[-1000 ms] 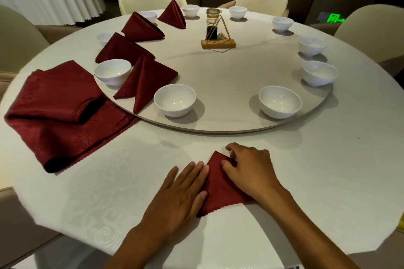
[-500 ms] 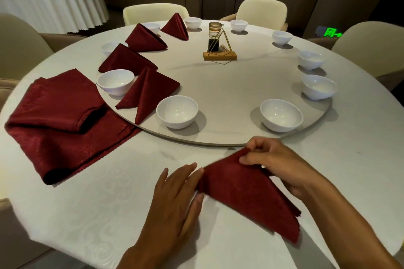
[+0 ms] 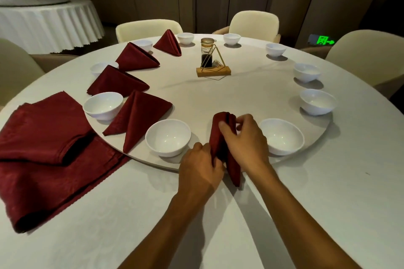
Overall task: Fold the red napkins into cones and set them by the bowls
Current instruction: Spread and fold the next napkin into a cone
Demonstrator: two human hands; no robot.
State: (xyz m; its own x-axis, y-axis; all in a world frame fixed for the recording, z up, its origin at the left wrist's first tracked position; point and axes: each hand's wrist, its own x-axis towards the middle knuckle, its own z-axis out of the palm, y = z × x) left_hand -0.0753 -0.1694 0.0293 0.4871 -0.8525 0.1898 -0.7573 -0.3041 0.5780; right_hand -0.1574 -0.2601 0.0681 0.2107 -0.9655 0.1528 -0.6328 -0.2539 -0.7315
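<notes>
Right hand: the right hand point(image 3: 244, 140) has its thumb and fingers pinched on the upper part of the red napkin point(image 3: 220, 137), near the rolled top.
Left hand: the left hand point(image 3: 200, 168) is curled round the lower part of the same cloth, just below and to the left of the right hand; the two hands almost touch.
Napkin in hand: it stands up as a narrow, half-formed cone over the near edge of the turntable point(image 3: 218, 94), its lower tail hanging down between the two wrists toward the tablecloth point(image 3: 328, 203).
Left of the hands: a white bowl point(image 3: 168, 137) sits just beside the left hand's knuckles.
Right of the hands: another bowl point(image 3: 282, 136) sits just beside the right hand.
Finished cones: four lie farther off to the left of the left hand, the closest being the nearest cone point(image 3: 135, 118), each beside a bowl.
Spare cloth: the stack of unfolded napkins point(image 3: 43, 148) lies well out to the left of the left hand.
Step, as I read it: shaping this cone and about to set it down in the gap between the two bowls.
Risk, unrolling: if either hand lets go before the base is spread, the cloth looks likely to spring open and flop flat.
Risk, bowls: the gap is tight; a wrist swung sideways could knock a bowl along the turntable.
Risk, tail: the loose end could catch under the turntable rim and drag the cone over.
</notes>
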